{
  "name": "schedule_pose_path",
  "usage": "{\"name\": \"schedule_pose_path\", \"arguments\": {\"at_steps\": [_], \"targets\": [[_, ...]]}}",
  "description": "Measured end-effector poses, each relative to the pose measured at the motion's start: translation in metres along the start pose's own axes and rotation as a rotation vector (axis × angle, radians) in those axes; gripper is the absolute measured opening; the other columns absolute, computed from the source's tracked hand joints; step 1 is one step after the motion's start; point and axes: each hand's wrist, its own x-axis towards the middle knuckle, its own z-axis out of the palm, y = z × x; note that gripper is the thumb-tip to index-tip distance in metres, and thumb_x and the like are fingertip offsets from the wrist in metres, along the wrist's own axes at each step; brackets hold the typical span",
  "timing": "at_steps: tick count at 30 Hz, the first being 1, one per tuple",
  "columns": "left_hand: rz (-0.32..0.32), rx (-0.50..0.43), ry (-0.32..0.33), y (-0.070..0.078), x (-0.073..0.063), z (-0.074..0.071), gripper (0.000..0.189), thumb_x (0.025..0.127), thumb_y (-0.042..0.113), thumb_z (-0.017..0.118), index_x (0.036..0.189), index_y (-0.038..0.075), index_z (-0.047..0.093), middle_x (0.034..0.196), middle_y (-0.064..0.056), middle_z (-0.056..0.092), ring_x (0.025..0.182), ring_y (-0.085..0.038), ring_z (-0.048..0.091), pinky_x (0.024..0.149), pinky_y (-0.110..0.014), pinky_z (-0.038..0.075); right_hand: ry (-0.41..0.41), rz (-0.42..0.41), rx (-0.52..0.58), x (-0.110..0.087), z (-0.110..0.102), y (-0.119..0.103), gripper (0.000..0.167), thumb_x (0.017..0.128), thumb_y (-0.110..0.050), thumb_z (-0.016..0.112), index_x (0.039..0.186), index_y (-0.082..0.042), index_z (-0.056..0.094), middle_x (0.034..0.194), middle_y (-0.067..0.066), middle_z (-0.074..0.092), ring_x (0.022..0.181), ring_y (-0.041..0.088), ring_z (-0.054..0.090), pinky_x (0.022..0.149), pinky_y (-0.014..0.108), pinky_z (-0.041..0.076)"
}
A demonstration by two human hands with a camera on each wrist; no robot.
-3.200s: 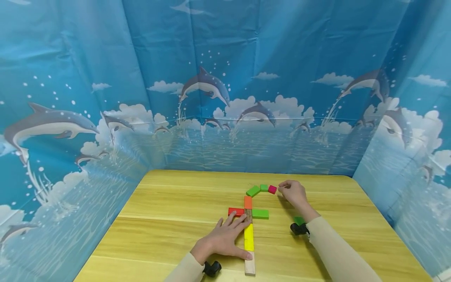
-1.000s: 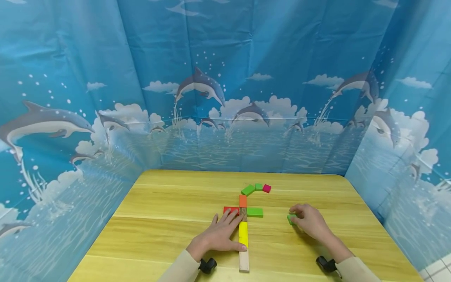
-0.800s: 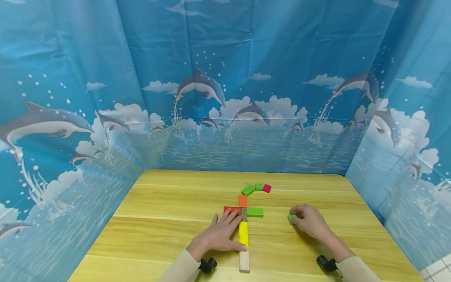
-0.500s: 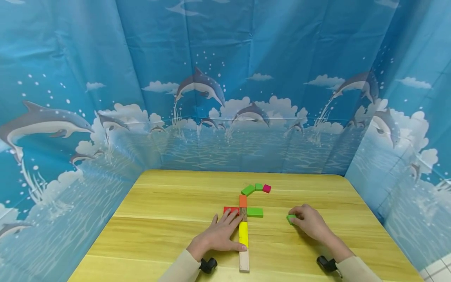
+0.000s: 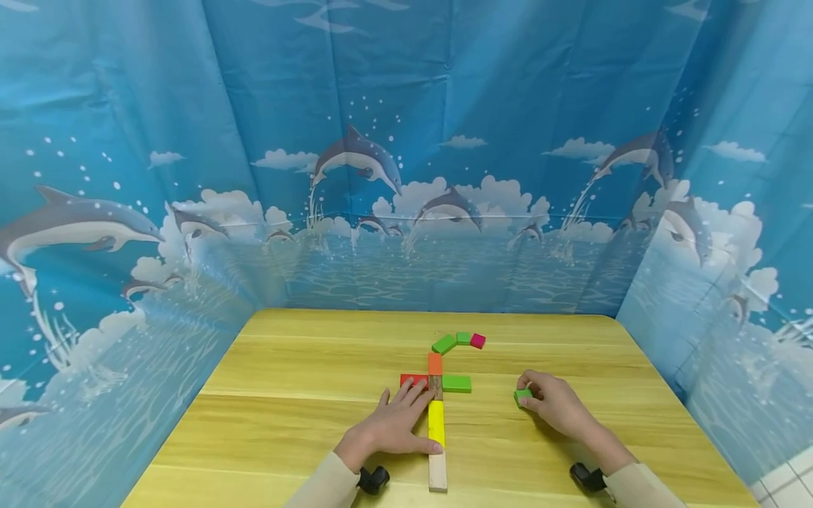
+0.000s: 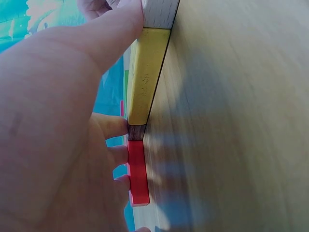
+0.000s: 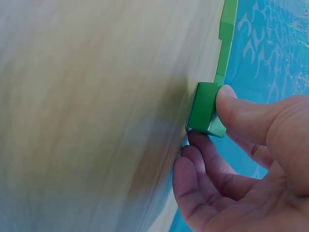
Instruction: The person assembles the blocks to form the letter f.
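With thumb and fingertips my right hand (image 5: 555, 403) pinches a green block (image 5: 521, 398) low over the table, right of the laid-out row. The right wrist view shows the thumb on one side of this block (image 7: 205, 104) and fingertips under its lower end. My left hand (image 5: 392, 425) lies spread on the row: fingertips on the red block (image 5: 409, 379) and at the brown block (image 5: 435, 386), thumb where the yellow block (image 5: 436, 421) meets the plain wood block (image 5: 437, 476). An orange block (image 5: 435, 363) tops the row; another green block (image 5: 457, 384) extends right from the brown one.
Beyond the orange block, two green blocks, one slanted (image 5: 444, 343) and one small (image 5: 464, 339), curve right to a crimson block (image 5: 478, 341). All lie on a yellow wooden table (image 5: 286, 395), with a dolphin-print curtain (image 5: 381, 268) behind it.
My right hand has left the crimson block at the curve's end, come nearer and right, and taken hold of the loose green block there. The left hand has stayed on the row.
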Motion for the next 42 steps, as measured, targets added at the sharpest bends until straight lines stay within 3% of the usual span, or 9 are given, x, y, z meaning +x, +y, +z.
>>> {"name": "schedule_pose_path", "arguments": {"at_steps": [10, 16, 23, 27, 35, 42], "targets": [[-0.003, -0.012, 0.001, 0.002, 0.000, 0.001, 0.099, 0.087, 0.076, 0.056, 0.163, 0.023, 0.020, 0.169, -0.005, 0.009, 0.154, -0.029, 0.003, 0.114, -0.069, 0.013, -0.060, 0.074, 0.182, 0.003, -0.005, -0.008, 0.015, 0.090, -0.004, 0.074, 0.100, -0.011, 0.066, 0.090, 0.005, 0.061, 0.070, 0.021, 0.058, 0.053, 0.034, 0.050], [-0.006, -0.003, -0.005, 0.004, 0.001, 0.000, 0.100, 0.087, 0.075, 0.057, 0.163, 0.022, 0.019, 0.169, -0.006, 0.008, 0.154, -0.031, 0.001, 0.113, -0.070, 0.013, -0.083, 0.123, 0.203, 0.008, -0.006, -0.011, 0.012, 0.091, -0.005, 0.074, 0.100, -0.012, 0.070, 0.097, 0.003, 0.065, 0.085, 0.019, 0.063, 0.062, 0.035, 0.054], [-0.014, -0.014, -0.003, 0.004, 0.000, 0.000, 0.099, 0.087, 0.075, 0.057, 0.163, 0.023, 0.020, 0.169, -0.005, 0.008, 0.154, -0.029, 0.001, 0.114, -0.069, 0.013, -0.044, 0.142, 0.191, 0.016, -0.007, -0.010, 0.013, 0.089, -0.009, 0.076, 0.101, -0.013, 0.072, 0.100, 0.001, 0.067, 0.093, 0.019, 0.062, 0.077, 0.039, 0.054], [-0.012, -0.010, -0.002, 0.003, 0.001, -0.001, 0.100, 0.087, 0.077, 0.054, 0.163, 0.023, 0.019, 0.169, -0.005, 0.007, 0.154, -0.029, 0.001, 0.114, -0.069, 0.013, -0.018, 0.128, 0.199, 0.021, -0.007, -0.010, 0.013, 0.090, -0.008, 0.076, 0.101, -0.011, 0.072, 0.100, 0.003, 0.067, 0.092, 0.021, 0.062, 0.074, 0.038, 0.053], [-0.013, -0.013, -0.004, 0.004, 0.004, -0.002, 0.101, 0.086, 0.077, 0.055, 0.163, 0.023, 0.019, 0.169, -0.005, 0.007, 0.154, -0.029, 0.002, 0.114, -0.069, 0.014, 0.009, 0.191, 0.272, 0.035, -0.003, -0.006, 0.015, 0.091, -0.009, 0.074, 0.106, -0.007, 0.070, 0.091, 0.006, 0.065, 0.076, 0.022, 0.060, 0.061, 0.036, 0.052], [-0.021, -0.014, -0.004, 0.004, 0.004, -0.002, 0.101, 0.086, 0.077, 0.055, 0.163, 0.023, 0.019, 0.169, -0.004, 0.007, 0.154, -0.028, 0.001, 0.114, -0.069, 0.014, 0.047, 0.193, 0.287, 0.050, -0.003, -0.003, 0.025, 0.092, -0.013, 0.075, 0.116, -0.006, 0.071, 0.103, 0.009, 0.066, 0.092, 0.025, 0.062, 0.065, 0.035, 0.055]]}}
